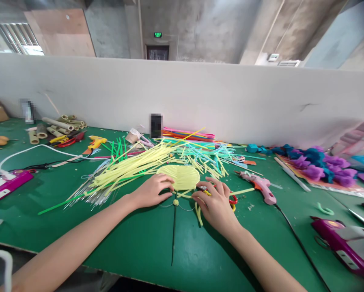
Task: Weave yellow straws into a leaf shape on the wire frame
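Note:
A flat, rounded yellow piece of pipe cleaners (pixel 179 177) lies in front of me, its rows pressed side by side. My left hand (pixel 156 189) has its curled fingers and thumb at the lower left edge. At the lower right edge my right hand (pixel 215 202) is closed, its fingertips partly hidden. Scissors with red and yellow handles (pixel 234 200) lie under and beside the right hand. Below the piece, a dark thin stem (pixel 173 235) points toward me, topped by a small yellow ball (pixel 175 202) with fine wire curving to both sides. Short yellow offcuts (pixel 199 215) lie nearby.
Loose yellow pipe cleaners (pixel 133 164) pile behind my left hand. A pink glue gun (pixel 262 187) sits right, its cord running forward. Purple power strips (pixel 9 185) flank the green table (pixel 133 251). Purple and teal flowers (pixel 314 162) lie far right; bamboo pieces (pixel 60 125) back left.

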Motion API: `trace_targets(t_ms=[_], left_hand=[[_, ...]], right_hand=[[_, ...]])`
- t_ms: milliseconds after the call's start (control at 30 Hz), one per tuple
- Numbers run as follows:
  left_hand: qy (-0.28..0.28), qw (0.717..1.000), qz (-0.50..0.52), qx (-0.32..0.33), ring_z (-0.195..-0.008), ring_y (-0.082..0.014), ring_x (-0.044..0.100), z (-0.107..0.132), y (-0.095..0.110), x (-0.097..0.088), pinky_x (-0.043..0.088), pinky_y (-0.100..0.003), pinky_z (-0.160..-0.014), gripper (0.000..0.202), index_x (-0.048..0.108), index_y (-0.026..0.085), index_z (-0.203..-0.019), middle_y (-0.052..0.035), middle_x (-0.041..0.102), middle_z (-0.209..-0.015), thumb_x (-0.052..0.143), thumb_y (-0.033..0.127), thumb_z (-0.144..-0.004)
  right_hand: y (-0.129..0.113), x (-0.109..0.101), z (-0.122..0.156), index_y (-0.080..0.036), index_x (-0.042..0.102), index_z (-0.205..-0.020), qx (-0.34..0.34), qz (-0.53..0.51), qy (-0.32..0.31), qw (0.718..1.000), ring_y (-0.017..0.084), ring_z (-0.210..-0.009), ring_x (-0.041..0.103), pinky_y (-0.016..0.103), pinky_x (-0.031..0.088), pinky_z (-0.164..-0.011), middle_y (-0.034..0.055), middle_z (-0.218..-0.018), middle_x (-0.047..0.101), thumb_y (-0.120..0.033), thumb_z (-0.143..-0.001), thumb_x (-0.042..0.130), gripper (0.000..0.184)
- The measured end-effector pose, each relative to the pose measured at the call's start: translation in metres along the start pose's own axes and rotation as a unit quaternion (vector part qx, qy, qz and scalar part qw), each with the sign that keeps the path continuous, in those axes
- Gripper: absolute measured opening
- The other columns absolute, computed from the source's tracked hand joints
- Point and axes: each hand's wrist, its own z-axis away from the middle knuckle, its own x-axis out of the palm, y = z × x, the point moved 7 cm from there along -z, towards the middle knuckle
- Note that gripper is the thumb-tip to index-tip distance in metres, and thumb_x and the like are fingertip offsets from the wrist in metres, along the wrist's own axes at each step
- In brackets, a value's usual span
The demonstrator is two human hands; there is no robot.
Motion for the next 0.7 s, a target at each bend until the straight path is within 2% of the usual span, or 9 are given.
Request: trace_targets(t_ms=[200,333,400,467,533,600,700], left_hand=[[0.007,1.000,-0.017,-0.002,-0.115,-0.0237,0.053,-0.002,0.002,0.003,0.041,-0.039,-0.099,0.018,0.062,0.019,-0.090,-0.0105,0.061,-0.120,0.048,0.029,-0.095],[0.001,0.999,-0.041,0.015,-0.115,-0.0233,0.052,-0.001,0.002,0.006,0.043,-0.039,-0.098,0.016,0.058,0.017,-0.091,-0.0131,0.058,-0.121,0.043,0.023,-0.096],[0.000,0.999,-0.041,0.018,-0.115,-0.0230,0.052,0.000,0.001,0.007,0.043,-0.039,-0.097,0.015,0.056,0.018,-0.090,-0.0128,0.057,-0.121,0.043,0.021,-0.096],[-0.003,0.999,-0.043,0.018,-0.114,-0.0228,0.052,0.000,-0.001,0.007,0.044,-0.039,-0.097,0.014,0.055,0.018,-0.090,-0.0123,0.058,-0.120,0.043,0.020,-0.096],[-0.005,0.999,-0.046,0.020,-0.114,-0.0229,0.053,0.000,-0.003,0.008,0.044,-0.039,-0.096,0.013,0.055,0.018,-0.090,-0.0123,0.058,-0.120,0.043,0.019,-0.095],[-0.005,0.999,-0.047,0.021,-0.113,-0.0228,0.053,0.000,-0.003,0.008,0.044,-0.039,-0.096,0.013,0.055,0.018,-0.090,-0.0124,0.058,-0.120,0.043,0.019,-0.095],[-0.003,0.999,-0.041,0.019,-0.113,-0.0225,0.053,0.000,-0.004,0.007,0.044,-0.038,-0.096,0.014,0.056,0.017,-0.090,-0.0119,0.059,-0.119,0.043,0.020,-0.096]], right_hand=[[-0.006,0.005,-0.002,-0.030,0.071,-0.087,-0.004,-0.012,0.008,1.000,0.030,-0.123,0.040,0.050,0.028,-0.099,0.0043,-0.112,0.064,-0.025,-0.090,0.057,0.015],[-0.001,-0.010,-0.003,-0.025,0.068,-0.089,0.032,-0.008,0.034,0.999,0.030,-0.120,0.042,0.049,0.031,-0.097,0.0067,-0.111,0.062,-0.025,-0.088,0.058,0.010],[0.006,-0.022,-0.002,-0.021,0.066,-0.076,0.053,0.004,0.045,0.998,0.030,-0.116,0.045,0.048,0.032,-0.095,0.0073,-0.106,0.062,-0.024,-0.084,0.058,0.012],[0.013,-0.030,0.001,-0.020,0.061,-0.059,0.062,0.018,0.043,0.997,0.030,-0.114,0.046,0.049,0.032,-0.093,0.0069,-0.102,0.062,-0.024,-0.083,0.058,0.024],[0.019,-0.031,0.004,-0.020,0.061,-0.052,0.059,0.025,0.024,0.998,0.032,-0.116,0.044,0.051,0.030,-0.094,0.0061,-0.104,0.062,-0.026,-0.083,0.058,0.032],[0.022,-0.025,0.006,-0.025,0.069,-0.059,0.049,0.026,-0.008,0.998,0.035,-0.122,0.039,0.053,0.029,-0.095,0.0047,-0.115,0.061,-0.028,-0.083,0.059,0.026],[0.021,-0.014,0.007,-0.032,0.075,-0.081,0.037,0.031,-0.037,0.998,0.037,-0.129,0.032,0.056,0.028,-0.096,0.0027,-0.135,0.052,-0.029,-0.084,0.058,0.017]])
